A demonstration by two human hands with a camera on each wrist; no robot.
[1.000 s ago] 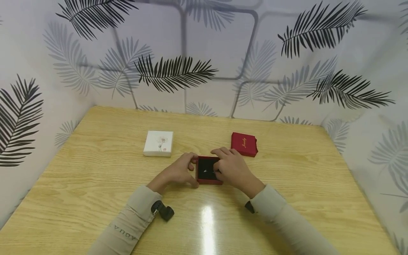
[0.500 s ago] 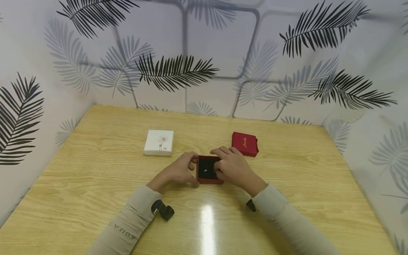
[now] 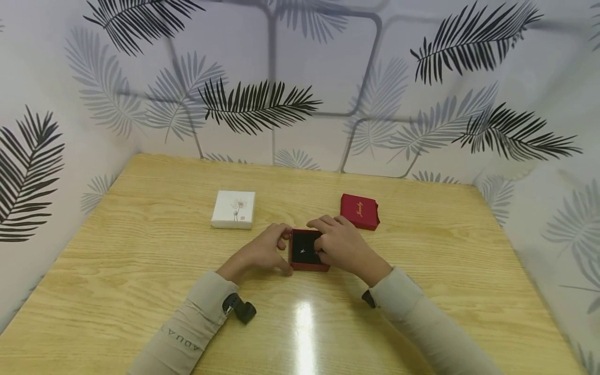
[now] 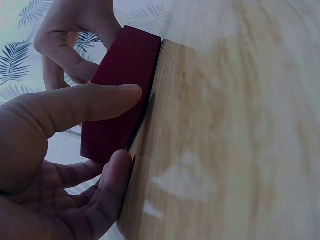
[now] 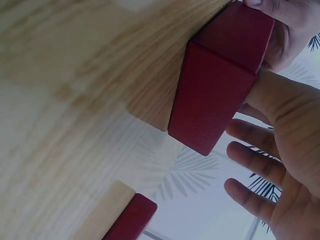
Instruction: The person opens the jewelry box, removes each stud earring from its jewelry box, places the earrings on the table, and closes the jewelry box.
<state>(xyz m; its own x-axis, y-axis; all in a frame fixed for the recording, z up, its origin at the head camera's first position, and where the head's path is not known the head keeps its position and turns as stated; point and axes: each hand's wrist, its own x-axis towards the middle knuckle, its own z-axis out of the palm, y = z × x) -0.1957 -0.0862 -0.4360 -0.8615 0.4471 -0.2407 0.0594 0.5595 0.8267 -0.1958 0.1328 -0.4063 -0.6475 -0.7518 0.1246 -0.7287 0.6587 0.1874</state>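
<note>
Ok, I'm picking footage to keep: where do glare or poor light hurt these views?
Head view is brightest, but a white glare streak crosses the wooden tabletop, and the star-shaped piece in the red jewelry box is too small for detail; left wrist view is dim, with pale reflections on the tabletop; right wrist view has sheen washing out the grain.

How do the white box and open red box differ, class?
The white box shows a printed flower; the red box, a black insert.
The white box looks closed; the red box is open.
The white box is untouched; the left hand touches the red box.
Both rest on the table.
</note>
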